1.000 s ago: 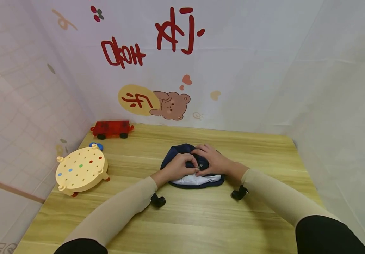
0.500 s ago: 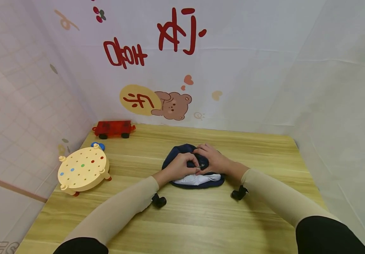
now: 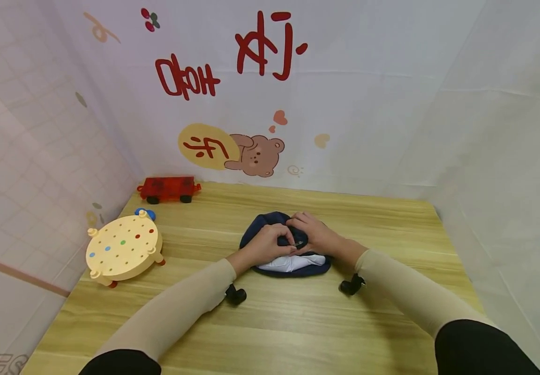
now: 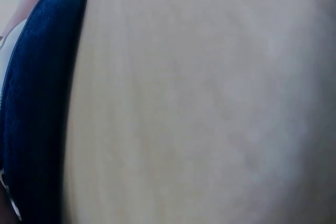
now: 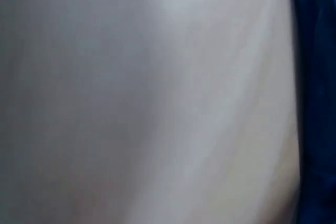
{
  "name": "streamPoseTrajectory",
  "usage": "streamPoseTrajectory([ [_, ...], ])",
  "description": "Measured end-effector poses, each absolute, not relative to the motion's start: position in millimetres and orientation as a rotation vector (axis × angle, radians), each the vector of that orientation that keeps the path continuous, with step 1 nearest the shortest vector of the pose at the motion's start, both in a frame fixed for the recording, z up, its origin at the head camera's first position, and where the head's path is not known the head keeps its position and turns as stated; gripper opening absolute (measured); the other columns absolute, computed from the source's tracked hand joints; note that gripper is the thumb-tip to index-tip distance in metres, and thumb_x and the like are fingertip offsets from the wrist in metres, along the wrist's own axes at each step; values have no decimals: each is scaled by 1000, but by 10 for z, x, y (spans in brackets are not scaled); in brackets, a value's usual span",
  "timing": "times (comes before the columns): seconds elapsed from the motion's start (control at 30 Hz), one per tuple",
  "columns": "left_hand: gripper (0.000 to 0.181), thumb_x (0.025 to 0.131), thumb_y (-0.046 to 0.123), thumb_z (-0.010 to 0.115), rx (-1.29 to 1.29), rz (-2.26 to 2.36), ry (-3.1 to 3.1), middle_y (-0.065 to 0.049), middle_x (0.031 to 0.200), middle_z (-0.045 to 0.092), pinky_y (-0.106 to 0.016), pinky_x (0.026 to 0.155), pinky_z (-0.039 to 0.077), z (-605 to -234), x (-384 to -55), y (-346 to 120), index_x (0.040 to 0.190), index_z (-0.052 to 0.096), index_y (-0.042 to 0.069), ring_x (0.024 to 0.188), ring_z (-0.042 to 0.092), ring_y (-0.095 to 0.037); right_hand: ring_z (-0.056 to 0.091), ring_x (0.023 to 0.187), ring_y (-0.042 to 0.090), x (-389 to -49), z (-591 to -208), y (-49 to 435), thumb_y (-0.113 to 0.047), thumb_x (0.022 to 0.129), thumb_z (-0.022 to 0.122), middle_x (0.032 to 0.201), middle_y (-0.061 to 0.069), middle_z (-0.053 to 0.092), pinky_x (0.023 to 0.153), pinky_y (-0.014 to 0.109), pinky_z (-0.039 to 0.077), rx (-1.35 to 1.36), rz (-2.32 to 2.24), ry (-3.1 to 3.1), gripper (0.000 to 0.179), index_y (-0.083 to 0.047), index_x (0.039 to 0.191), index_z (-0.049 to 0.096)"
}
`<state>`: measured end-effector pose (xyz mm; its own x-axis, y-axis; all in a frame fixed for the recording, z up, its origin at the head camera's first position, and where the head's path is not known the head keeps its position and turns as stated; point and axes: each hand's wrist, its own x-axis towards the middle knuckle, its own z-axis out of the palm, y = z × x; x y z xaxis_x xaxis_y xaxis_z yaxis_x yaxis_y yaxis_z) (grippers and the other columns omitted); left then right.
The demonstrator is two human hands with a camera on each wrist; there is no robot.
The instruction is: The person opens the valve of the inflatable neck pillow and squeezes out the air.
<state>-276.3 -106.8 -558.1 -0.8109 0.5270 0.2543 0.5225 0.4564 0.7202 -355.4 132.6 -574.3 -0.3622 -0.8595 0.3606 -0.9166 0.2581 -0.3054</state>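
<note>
A soft navy cloth item [image 3: 261,223] with a white lining [image 3: 293,264] lies on the table at the middle of the head view. Over its left side my left hand [image 3: 269,245] bends, thumb and forefinger pinching at a small silvery metal piece [image 3: 297,244] on the cloth. From the other side my right hand [image 3: 316,234] grips the cloth, fingers over the top and thumb near the left fingertips. Each wrist view catches only an edge of the navy cloth item [image 4: 39,103], [image 5: 317,103]; the fingertips are hidden there.
On the left of the wooden table [image 3: 298,323] stands a round cream pegboard [image 3: 124,247] with short legs and coloured dots. A blue piece [image 3: 147,213] shows behind it. Farther back sits a red toy wagon [image 3: 169,188], near the printed cloth backdrop [image 3: 368,120].
Both hands stay at the cloth item, with only small shifts of the fingertips around the metal piece. The head view has turned slightly left.
</note>
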Motion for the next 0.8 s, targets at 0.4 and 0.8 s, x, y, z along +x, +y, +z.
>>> streamPoseTrajectory([
  [0.4,11,98,26,89,976,1248,2744,8,106,73,-41,102,54,-5588,-2735,-1109,99,78,24,107,69,-13,43,150,40,-3188,-5590,1466,-57,91,90,169,15,44,117,70,37,1483,722,-2558,91,-22,166,52],
  [0.8,8,102,26,83,1035,1343,2692,9,112,75,-35,98,57,-5553,-2673,-1181,107,78,22,109,70,-10,45,148,49,-2869,-5636,1347,-17,90,96,153,22,57,118,75,32,1320,1030,-2390,34,-19,115,73],
])
